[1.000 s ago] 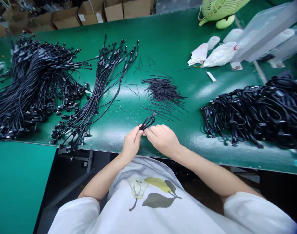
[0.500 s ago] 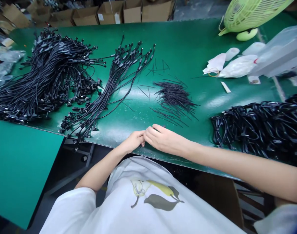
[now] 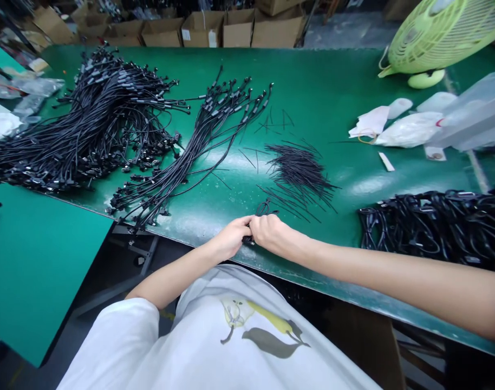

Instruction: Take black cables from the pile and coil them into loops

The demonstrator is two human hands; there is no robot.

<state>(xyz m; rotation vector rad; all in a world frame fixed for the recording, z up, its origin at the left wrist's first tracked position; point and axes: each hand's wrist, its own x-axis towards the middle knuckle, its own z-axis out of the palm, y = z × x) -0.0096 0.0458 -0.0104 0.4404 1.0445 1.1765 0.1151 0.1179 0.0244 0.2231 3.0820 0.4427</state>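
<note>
Near the front edge of the green table (image 3: 215, 211), my left hand (image 3: 231, 238) and my right hand (image 3: 267, 230) meet, both closed around a coiled black cable (image 3: 264, 207). Its loops stick out above my right hand, and a dark end shows below between the hands. The rest of it is hidden by my fingers. Just beyond lies a pile of thin black ties (image 3: 300, 170), with several strewn loose around it. To the left rests a loose bundle of straight black cables (image 3: 194, 143) with connectors at both ends.
A larger heap of black cables (image 3: 97, 119) covers the table's left. Coiled black cables (image 3: 434, 227) are stacked in rows at the right. Behind them are plastic bags (image 3: 414, 130) and a green fan (image 3: 442, 32). Cardboard boxes (image 3: 202, 30) line the far side.
My right hand has closed into a tighter grip against my left. The coiled cable's loops, hidden before, now show above my hands. The whole view has shifted slightly.
</note>
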